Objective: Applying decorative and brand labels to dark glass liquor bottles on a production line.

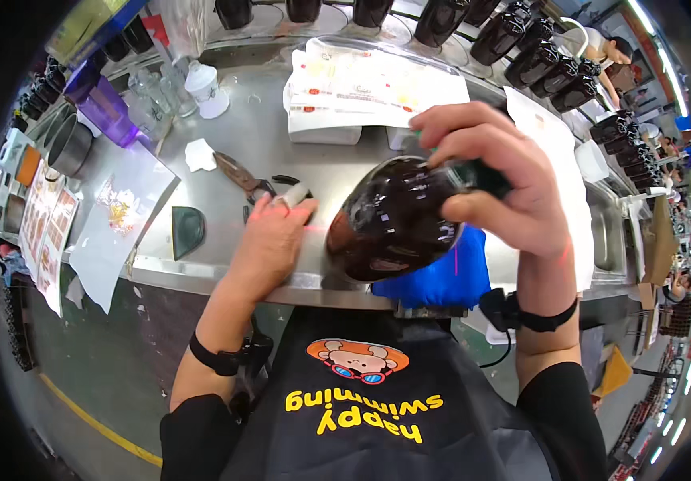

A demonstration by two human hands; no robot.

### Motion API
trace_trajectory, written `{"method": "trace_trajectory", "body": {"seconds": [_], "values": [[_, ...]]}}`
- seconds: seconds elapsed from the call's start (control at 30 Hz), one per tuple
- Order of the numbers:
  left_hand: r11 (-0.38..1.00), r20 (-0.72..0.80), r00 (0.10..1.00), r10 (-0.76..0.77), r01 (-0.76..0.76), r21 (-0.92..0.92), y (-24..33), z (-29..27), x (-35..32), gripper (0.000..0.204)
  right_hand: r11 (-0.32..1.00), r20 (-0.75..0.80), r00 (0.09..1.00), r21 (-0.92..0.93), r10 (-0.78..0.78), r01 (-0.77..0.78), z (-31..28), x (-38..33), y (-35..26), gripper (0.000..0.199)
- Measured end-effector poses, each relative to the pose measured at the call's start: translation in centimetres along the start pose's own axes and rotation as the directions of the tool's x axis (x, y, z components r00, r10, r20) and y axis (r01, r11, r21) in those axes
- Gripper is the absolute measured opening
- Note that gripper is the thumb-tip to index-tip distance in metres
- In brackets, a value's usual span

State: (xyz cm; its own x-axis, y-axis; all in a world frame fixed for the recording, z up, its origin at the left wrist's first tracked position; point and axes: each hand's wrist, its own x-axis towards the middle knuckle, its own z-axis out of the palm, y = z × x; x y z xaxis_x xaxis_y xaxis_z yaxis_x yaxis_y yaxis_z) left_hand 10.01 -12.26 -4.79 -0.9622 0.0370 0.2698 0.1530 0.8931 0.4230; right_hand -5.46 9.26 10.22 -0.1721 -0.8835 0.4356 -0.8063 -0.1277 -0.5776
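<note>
My right hand (506, 172) is wrapped round the neck of a large dark glossy bottle (397, 216), which is tilted with its base toward the lower left. The bottle is over the near edge of the metal worktop, beside a blue cloth (449, 272). My left hand (271, 240) rests on the worktop left of the bottle, its fingers drawn in. A small white piece (293, 194) shows at its fingertips; whether it is held or wrapped on a finger is unclear. Just beyond lie scissors (239, 172) with worn blades and black handles.
A stack of printed label sheets (369, 88) lies at the back. A dark green flat piece (188, 231), a white jar (206, 90) and a purple container (103, 104) are on the left. Several dark bottles (500, 34) line the far side. A metal sink (604, 232) is at the right.
</note>
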Motion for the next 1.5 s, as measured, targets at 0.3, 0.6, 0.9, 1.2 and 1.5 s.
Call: {"method": "trace_trajectory", "body": {"seconds": [0.3, 0.6, 0.9, 1.2, 1.5], "values": [[0.709, -0.259, 0.961, -0.1, -0.114, -0.695, 3.5, 0.4, 1.2, 0.098, 0.997, -0.168, 0.985, -0.049, 0.042, -0.051, 4.7, 0.3, 1.7, 0.033], [0.337, -0.244, 0.957, -0.157, -0.18, -0.924, 4.5, 2.2, 1.2, 0.096, 0.976, -0.1, 0.972, 0.062, 0.213, -0.208, 6.0, -5.6, 1.1, 0.065], [0.752, -0.465, 0.867, -0.178, -0.185, -0.633, 8.8, 2.8, 0.3, 0.095, 0.974, -0.206, 0.952, 0.071, 0.225, -0.215, 7.7, -9.8, 1.4, 0.097], [0.515, -0.074, 0.997, -0.018, -0.054, -0.855, 7.7, -1.0, 4.4, 0.103, 0.55, -0.114, 0.829, 0.796, 0.548, -0.253, 4.4, -7.8, 2.1, 0.058], [0.052, 0.379, 0.921, -0.09, 0.384, -0.922, 13.5, 3.4, 8.2, 0.096, 0.066, 0.107, 0.381, 0.908, 0.918, -0.413, 2.5, -12.9, 3.5, 0.047]]}}
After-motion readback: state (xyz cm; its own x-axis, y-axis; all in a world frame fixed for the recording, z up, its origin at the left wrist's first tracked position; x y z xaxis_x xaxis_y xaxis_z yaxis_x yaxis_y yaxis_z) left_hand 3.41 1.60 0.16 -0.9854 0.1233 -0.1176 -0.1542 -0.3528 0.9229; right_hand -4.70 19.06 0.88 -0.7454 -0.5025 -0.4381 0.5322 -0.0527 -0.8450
